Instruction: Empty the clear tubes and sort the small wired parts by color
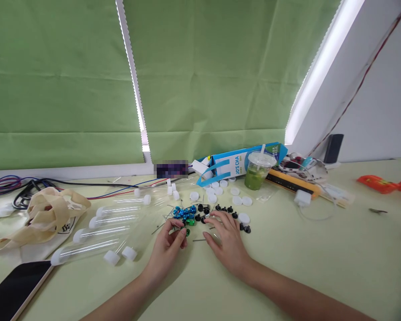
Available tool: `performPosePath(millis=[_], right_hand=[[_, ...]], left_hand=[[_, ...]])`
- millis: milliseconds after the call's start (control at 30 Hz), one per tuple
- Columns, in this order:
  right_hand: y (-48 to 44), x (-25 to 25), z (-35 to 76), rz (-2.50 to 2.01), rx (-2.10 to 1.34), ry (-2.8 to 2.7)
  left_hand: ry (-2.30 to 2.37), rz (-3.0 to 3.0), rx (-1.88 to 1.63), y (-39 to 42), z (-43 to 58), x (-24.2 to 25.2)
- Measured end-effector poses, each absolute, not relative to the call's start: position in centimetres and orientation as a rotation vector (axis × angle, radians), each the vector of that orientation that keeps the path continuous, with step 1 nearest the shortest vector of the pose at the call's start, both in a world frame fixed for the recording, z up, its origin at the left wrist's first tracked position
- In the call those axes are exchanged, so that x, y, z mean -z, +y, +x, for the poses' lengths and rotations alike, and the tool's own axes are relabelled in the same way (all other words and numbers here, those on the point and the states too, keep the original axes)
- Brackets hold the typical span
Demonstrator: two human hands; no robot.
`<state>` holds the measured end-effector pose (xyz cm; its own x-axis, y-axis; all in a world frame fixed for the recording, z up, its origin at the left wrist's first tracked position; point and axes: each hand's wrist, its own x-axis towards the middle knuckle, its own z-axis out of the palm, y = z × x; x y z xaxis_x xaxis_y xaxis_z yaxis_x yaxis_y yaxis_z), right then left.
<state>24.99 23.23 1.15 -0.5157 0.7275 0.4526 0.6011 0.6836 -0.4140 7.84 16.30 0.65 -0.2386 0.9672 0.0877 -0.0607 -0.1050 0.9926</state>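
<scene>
My left hand [169, 245] is closed in a pinch on a small green part [187, 232] at its fingertips. Just beyond it lies a pile of blue metal parts [184, 212], with another green piece [190, 221] at the near edge. My right hand [227, 243] rests with fingers spread on the table, its fingertips beside several small black parts [203, 218]. Between the two hands lies a thin metal rod [198, 240]. Several white round caps [212, 197] are scattered behind the black parts.
Clear tubes with white caps [96, 236] lie left, near a cloth bag [50, 214] and a phone [18, 290]. Behind stand a green drink cup [255, 176] and a blue-white bag [232, 165]. A white adapter [302, 198] and orange packets [379, 183] lie right.
</scene>
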Motion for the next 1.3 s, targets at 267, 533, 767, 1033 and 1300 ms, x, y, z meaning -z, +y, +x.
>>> performPosePath(millis=[267, 533, 767, 1033, 1300], right_hand=[[23.8, -0.4, 25.1, -0.944, -0.231, -2.498], [23.9, -0.4, 25.0, -0.912, -0.305, -2.464], [23.8, -0.5, 25.0, -0.875, -0.432, -2.251], [23.5, -0.6, 24.9, -0.682, -0.491, -2.22], [23.3, -0.2, 25.0, -0.515, -0.494, -2.268]], left_hand=[[1.352, 1.118, -1.447, 16.1, 7.9, -1.2], [1.372, 1.134, -1.426, 16.0, 7.8, -1.2], [1.33, 1.12, -1.396, 15.9, 7.8, -1.6], [1.207, 1.054, -1.354, 16.1, 7.7, -1.6], [1.045, 0.913, -1.42, 16.6, 7.3, -0.6]])
